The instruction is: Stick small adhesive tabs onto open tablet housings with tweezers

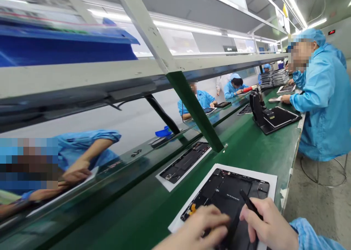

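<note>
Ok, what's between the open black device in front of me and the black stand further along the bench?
In the head view, a margin of the white sheet under the open black device, then green benchtop up to the black stand.

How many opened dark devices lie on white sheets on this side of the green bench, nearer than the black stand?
2: one device below the left hand and right hand; another device beyond it, beside the slanted green post. The hands partly cover the first.
</note>
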Tool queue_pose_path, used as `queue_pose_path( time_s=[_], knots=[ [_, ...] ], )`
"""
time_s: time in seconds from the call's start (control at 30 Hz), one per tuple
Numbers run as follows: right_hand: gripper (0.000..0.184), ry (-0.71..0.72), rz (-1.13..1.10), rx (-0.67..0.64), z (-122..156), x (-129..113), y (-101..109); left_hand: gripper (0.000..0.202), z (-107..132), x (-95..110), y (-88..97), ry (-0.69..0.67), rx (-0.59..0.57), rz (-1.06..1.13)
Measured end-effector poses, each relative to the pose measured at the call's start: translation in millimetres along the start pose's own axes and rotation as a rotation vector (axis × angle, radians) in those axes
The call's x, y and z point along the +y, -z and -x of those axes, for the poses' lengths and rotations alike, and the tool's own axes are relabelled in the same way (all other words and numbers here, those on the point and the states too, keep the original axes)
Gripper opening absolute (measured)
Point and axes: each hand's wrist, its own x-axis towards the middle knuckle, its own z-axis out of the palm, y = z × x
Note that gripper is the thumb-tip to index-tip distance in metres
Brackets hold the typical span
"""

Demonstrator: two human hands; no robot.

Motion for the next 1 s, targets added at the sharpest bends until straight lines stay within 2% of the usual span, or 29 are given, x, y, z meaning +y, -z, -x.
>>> queue_pose_path(
  time_s=[0.1, 0.17, 0.23, 0.3, 0.4, 0.47, 0.5, 0.57, 0.67, 0.77, 0.9, 1.0],
  knots=[
    [0.029, -0.012, 0.045, -0.013, 4.4, 2.0, -0.3, 0.047, -18.1, -48.8, 41.0, 0.151, 0.110, 0.037],
    [0.029, -0.022, 0.088, 0.005, -0.5, -3.1, 12.9, 0.056, -25.3, -81.4, 53.5, 0.281, 0.162, 0.063],
    [0.028, -0.013, 0.154, 0.099, -19.0, -18.1, 43.5, 0.053, -27.6, -106.7, 54.0, 0.380, 0.177, 0.110],
    [0.027, 0.020, 0.250, 0.276, -52.4, -42.2, 88.8, 0.047, -27.5, -122.2, 48.1, 0.430, 0.165, 0.162],
    [0.029, 0.065, 0.418, 0.488, -115.0, -78.5, 156.4, 0.040, -29.1, -129.8, 37.9, 0.428, 0.124, 0.212],
    [0.029, 0.057, 0.529, 0.513, -146.7, -86.9, 179.8, 0.036, -32.6, -129.2, 32.6, 0.398, 0.109, 0.218],
    [0.029, 0.042, 0.584, 0.493, -155.2, -83.6, 182.6, 0.034, -34.7, -128.4, 30.5, 0.382, 0.108, 0.213],
    [0.026, 0.000, 0.682, 0.392, -155.8, -62.3, 173.9, 0.032, -38.5, -126.5, 27.3, 0.352, 0.111, 0.193],
    [0.023, -0.050, 0.801, 0.215, -129.1, -13.2, 146.1, 0.032, -41.7, -122.3, 24.5, 0.301, 0.131, 0.157],
    [0.026, -0.064, 0.883, 0.149, -100.3, 19.4, 127.6, 0.032, -42.4, -113.0, 25.0, 0.230, 0.197, 0.146],
    [0.028, -0.065, 0.946, 0.140, -88.2, 23.0, 127.3, 0.032, -39.6, -97.8, 39.2, 0.172, 0.365, 0.168],
    [0.028, -0.056, 0.972, 0.137, -90.0, 19.9, 132.3, 0.029, -22.9, -98.5, 66.6, 0.188, 0.561, 0.182]
  ],
)
